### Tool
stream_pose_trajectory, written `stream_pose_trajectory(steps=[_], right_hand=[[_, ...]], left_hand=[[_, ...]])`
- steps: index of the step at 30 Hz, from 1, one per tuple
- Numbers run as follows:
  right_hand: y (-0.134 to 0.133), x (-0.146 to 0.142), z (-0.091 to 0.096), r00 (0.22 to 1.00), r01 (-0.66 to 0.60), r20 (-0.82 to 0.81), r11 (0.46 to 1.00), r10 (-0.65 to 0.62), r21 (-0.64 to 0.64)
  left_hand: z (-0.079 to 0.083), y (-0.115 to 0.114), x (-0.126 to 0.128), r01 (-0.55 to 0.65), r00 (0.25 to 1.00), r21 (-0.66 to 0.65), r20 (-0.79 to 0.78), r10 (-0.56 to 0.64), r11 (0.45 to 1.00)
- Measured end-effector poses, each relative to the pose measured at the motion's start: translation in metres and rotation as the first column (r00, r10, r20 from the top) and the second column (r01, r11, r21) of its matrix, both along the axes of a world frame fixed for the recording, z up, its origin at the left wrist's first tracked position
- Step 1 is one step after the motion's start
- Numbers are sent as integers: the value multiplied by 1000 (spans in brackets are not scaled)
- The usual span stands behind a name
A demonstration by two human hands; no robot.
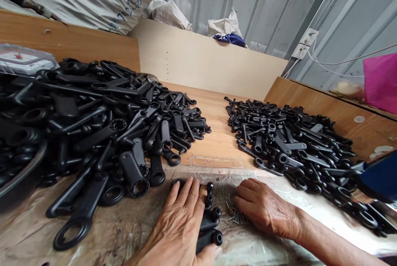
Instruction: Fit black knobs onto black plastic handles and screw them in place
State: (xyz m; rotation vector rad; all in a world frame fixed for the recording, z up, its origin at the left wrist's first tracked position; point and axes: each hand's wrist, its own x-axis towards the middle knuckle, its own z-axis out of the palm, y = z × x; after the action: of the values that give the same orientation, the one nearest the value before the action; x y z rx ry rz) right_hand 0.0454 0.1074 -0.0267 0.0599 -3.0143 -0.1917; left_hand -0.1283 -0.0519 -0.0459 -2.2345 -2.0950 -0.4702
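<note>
My left hand (178,220) lies with its fingers stretched out over a short row of black plastic handles (210,219). Their round, hollow knob ends stick out past my fingers to the right, while the rest of them is mostly hidden under the palm. My right hand (263,206) is closed, its fingers curled down at a small pile of thin metal screws (235,217). The fingertips are hidden, so whatever they pinch does not show. Both hands rest low over the plastic-covered front of the workbench (238,249).
A large heap of black ring-ended handles (124,109) covers the left side. Another heap of black parts (285,138) lies right. A power screwdriver (27,1) hangs upper left above a clear plastic box (26,60). A dark blue object (380,177) juts in at right.
</note>
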Motion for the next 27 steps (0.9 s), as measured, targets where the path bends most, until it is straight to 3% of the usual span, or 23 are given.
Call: stream_pose_trajectory(steps=[8, 13, 16, 27], right_hand=[[4, -8, 1, 999, 40, -23, 990, -44, -138], [3, -3, 8, 984, 163, -35, 955, -177, -248], [1, 0, 12, 975, 198, -50, 950, -216, -241], [-9, -3, 4, 994, 109, 22, 987, -107, -121]], left_hand=[[-3, -1, -1, -12, 1000, -4, 3, 12, 1000], [0, -1, -1, 9, 1000, -22, 14, -8, 1000], [0, 0, -2, 10, 998, -17, 60, -9, 1000], [8, 1, 0, 19, 997, -54, 74, -15, 998]])
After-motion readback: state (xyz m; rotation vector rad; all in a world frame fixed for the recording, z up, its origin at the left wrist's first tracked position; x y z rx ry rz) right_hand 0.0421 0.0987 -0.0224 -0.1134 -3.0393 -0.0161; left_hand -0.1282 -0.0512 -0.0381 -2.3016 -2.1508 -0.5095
